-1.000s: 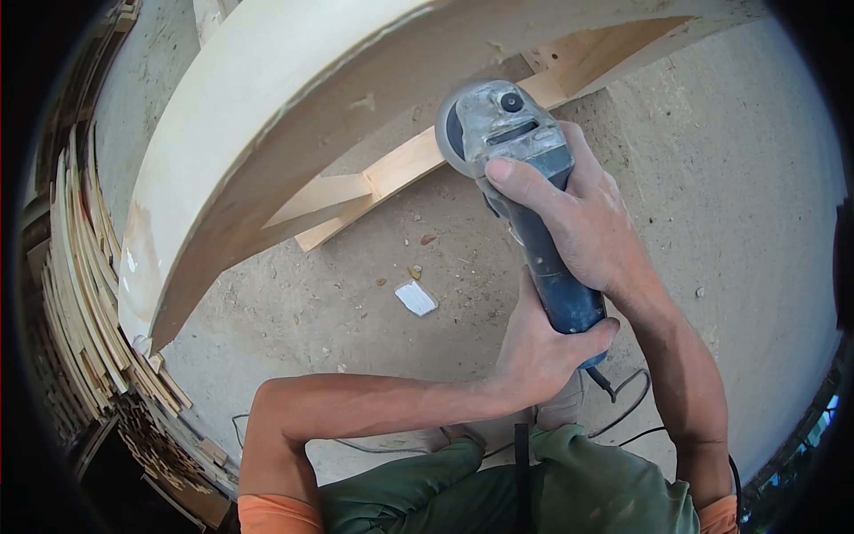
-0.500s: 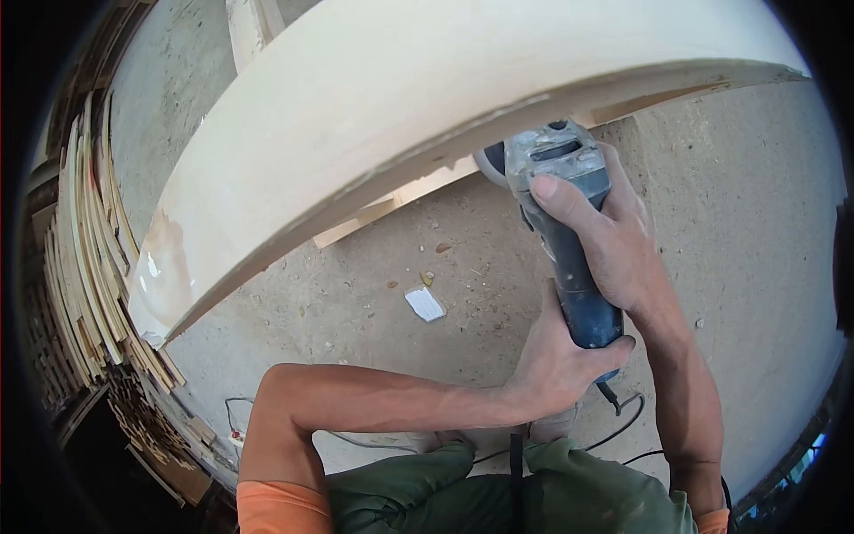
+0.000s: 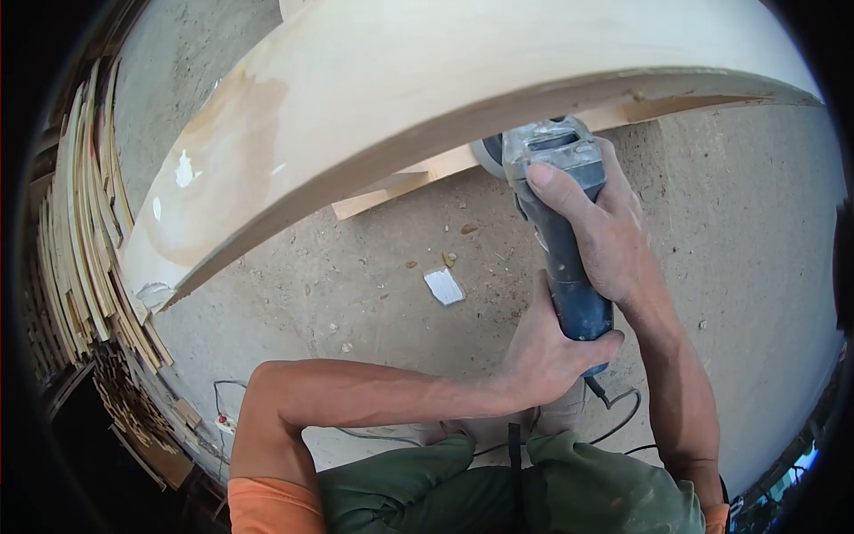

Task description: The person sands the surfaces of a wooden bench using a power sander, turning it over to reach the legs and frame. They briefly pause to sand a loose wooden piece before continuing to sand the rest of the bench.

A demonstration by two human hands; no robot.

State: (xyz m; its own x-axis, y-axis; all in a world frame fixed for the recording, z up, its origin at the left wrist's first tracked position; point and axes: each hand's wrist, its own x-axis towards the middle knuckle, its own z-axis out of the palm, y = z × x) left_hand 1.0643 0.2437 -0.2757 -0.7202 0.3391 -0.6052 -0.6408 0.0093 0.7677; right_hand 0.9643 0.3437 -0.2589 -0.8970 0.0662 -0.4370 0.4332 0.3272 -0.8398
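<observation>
A dusty blue angle grinder (image 3: 569,258) is in both my hands. My left hand (image 3: 547,351) wraps round the rear end of its body, near the cord. My right hand (image 3: 600,227) grips it higher up, the thumb lying along the grey head. The grinder's disc (image 3: 491,153) is at the lower edge of a large curved pale wooden panel (image 3: 374,116), partly hidden behind the tool. Toward its left end the panel has a brownish patch with white spots. A wooden brace (image 3: 409,182) shows beneath the panel.
Long thin wood strips (image 3: 84,214) are stacked at the left, above a pile of short pieces (image 3: 133,400). A white chip (image 3: 444,287) lies on the dusty concrete floor (image 3: 374,311). The black power cord (image 3: 627,418) runs down by my feet.
The grinder, held in both hands, has shifted slightly left in view. The panel's curved edge appears lower at the right, and more of the brownish patch shows at the left.
</observation>
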